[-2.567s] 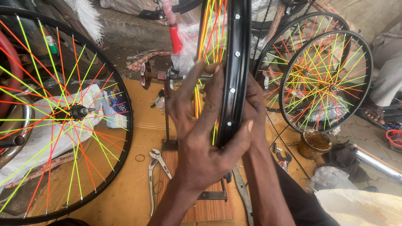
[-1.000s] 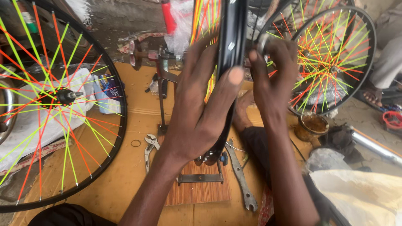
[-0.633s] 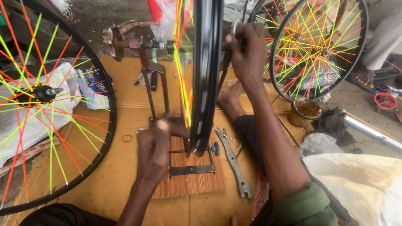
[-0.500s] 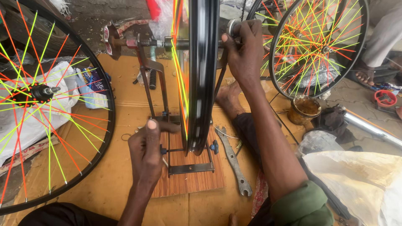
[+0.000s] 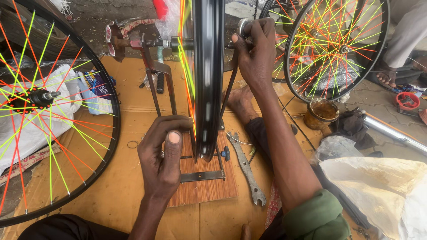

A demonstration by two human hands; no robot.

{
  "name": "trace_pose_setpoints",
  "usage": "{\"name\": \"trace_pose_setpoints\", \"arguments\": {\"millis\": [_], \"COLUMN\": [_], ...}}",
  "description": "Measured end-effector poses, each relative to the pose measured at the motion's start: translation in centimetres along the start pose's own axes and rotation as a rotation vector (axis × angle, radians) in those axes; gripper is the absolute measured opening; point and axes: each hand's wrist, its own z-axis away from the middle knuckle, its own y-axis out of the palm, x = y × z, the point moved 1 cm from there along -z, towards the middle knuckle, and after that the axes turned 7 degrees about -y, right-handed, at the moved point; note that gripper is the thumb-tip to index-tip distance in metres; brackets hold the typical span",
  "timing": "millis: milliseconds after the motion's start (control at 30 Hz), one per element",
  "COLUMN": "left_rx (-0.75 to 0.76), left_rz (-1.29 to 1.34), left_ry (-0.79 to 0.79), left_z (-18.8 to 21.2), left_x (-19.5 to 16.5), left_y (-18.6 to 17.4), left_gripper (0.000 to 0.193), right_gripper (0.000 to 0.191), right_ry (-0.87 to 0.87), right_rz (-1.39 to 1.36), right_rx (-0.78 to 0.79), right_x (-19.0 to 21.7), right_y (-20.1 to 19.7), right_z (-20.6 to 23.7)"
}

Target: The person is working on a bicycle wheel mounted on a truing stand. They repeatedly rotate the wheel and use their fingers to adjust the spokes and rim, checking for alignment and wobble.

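we see one black wheel rim (image 5: 207, 80) standing upright, edge-on to us, in a metal truing stand (image 5: 156, 75) whose wooden base (image 5: 205, 186) lies on brown cardboard (image 5: 120, 186) spread over the floor. its spokes show as thin orange and yellow-green lines along the rim's left side. the left hand (image 5: 163, 158) sits low at the rim's left side, its fingers (image 5: 178, 122) curled in close at the bottom spokes, thumb up toward us; we cannot tell whether they pinch a spoke or a small tool. the right hand (image 5: 255, 51) is up at the axle, fingers closed around the metal end of it on the rim's right side. one flat spanner (image 5: 245, 169) lies on the cardboard just right of the base, beside the person's bare foot (image 5: 240, 100). two more spoked wheels are in view: one large wheel (image 5: 49, 115) at the left, and one second wheel (image 5: 338, 44) propped at the upper right, both laced in orange, red and yellow-green. near that one stands one round tin (image 5: 322, 113) of brown grease, and one pale plastic bag (image 5: 382, 186) lies at the lower right.
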Motion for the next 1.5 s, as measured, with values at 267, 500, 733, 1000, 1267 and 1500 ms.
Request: {"name": "trace_pose_setpoints", "arguments": {"millis": [267, 500, 733, 1000, 1267, 1500], "left_rx": [0.001, 0.015, 0.042, 0.037, 0.047, 0.02], "left_rz": [0.024, 0.026, 0.037, 0.065, 0.155, 0.141], "left_ry": [-0.016, -0.011, 0.052, 0.12, 0.03, 0.128], "left_z": [0.5, 0.5, 0.0, -0.6, -0.8, -1.3], "left_x": [0.6, 0.4, -1.0, -1.7, -1.1, -1.3], "left_y": [-0.3, -0.2, -0.6, -0.4, -0.8, -0.9], "left_gripper": [0.038, 0.036, 0.036, 0.035, 0.032, 0.028], "right_gripper": [0.025, 0.025, 0.026, 0.027, 0.016, 0.016], "right_ry": [-0.004, -0.022, -0.014, -0.085, -0.052, 0.075], "right_rz": [-0.011, 0.0, 0.007, 0.051, -0.03, -0.136], "right_rx": [0.007, 0.005, 0.001, -0.017, -0.005, 0.017], "right_x": [-0.5, -0.3, -0.2, -0.6, -0.8, -2.1], "right_y": [0.1, 0.1, 0.2, 0.2, 0.7, 1.1], "right_z": [0.2, 0.3, 0.3, 0.5, 0.6, 0.6]}}
